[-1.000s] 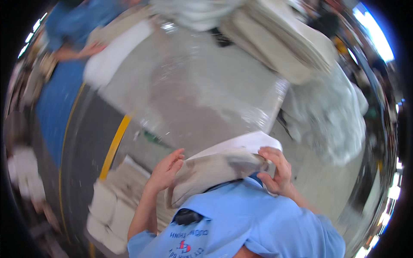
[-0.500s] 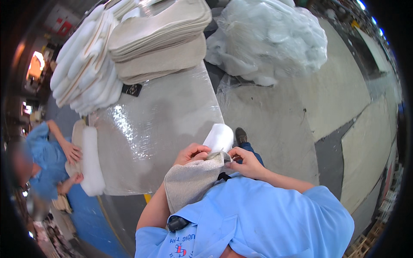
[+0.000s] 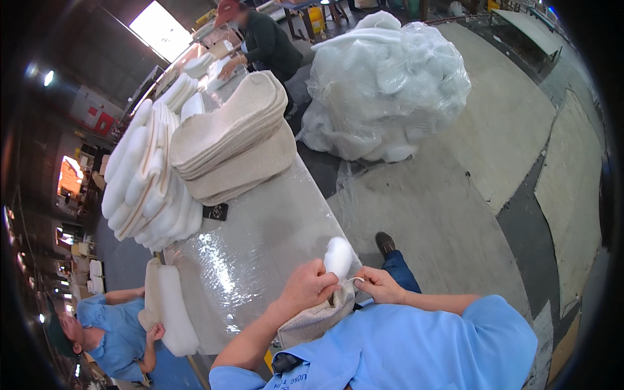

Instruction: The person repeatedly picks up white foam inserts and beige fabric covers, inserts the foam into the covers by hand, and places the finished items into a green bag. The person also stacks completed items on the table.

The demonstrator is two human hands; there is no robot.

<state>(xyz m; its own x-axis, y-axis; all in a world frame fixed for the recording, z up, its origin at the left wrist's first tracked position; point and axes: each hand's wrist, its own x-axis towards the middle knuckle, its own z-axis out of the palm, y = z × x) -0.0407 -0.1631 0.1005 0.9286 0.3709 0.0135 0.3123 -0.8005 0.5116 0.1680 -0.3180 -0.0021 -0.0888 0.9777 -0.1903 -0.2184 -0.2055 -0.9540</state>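
Just in front of my shirt I hold a beige fabric cover (image 3: 316, 324), its mouth turned away from me. A white padding roll (image 3: 338, 257) pokes out of that mouth; the rest of it is hidden inside the cloth. My left hand (image 3: 309, 286) is closed on the cover's left edge, beside the padding. On the other side, my right hand (image 3: 383, 286) pinches the cover's rim between thumb and fingers. The cover sags between my forearms, partly behind the left one.
A plastic-wrapped table (image 3: 260, 227) carries stacked beige covers (image 3: 227, 136) and white padding pieces (image 3: 149, 182). Beyond is a big clear bag of white stuffing (image 3: 390, 91). A co-worker (image 3: 114, 331) at left handles a cover beside a padding roll (image 3: 177, 312); another person (image 3: 270, 45) works farther back.
My view has tilted up, showing more of the room. Less padding sticks out of the cover, and my left hand has closed tighter at its mouth. The co-worker's hands have moved along their cover.
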